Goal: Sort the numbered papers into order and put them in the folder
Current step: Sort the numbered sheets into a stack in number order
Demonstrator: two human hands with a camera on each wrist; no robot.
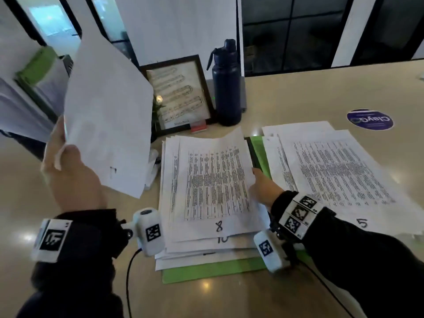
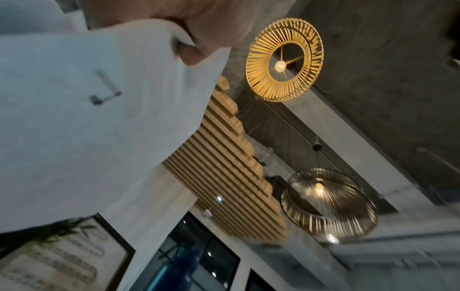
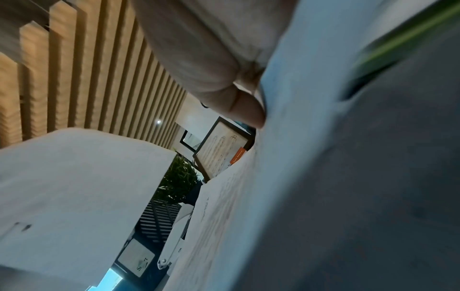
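Observation:
My left hand (image 1: 61, 150) holds one white sheet (image 1: 107, 111) up in the air at the left, pinched at its lower corner. The sheet's blank back faces me and a handwritten number shows through faintly. In the left wrist view the thumb (image 2: 193, 53) lies on that sheet (image 2: 87, 122). The middle stack (image 1: 206, 180) has a sheet marked 8 on top. It lies on the open green folder (image 1: 206, 270). My right hand (image 1: 260, 182) pinches the stack's right edge, with the thumb (image 3: 248, 110) on the paper (image 3: 298, 147) and the fingers hidden. A second stack (image 1: 339, 171), topped by 5, lies to the right.
A framed picture (image 1: 181, 95) and a dark blue bottle (image 1: 226, 86) stand behind the stacks. A small plant (image 1: 158, 106) sits beside the frame. A round purple sticker (image 1: 369, 119) is on the beige table (image 1: 298, 92) at far right. A black cable (image 1: 128, 283) trails near my left wrist.

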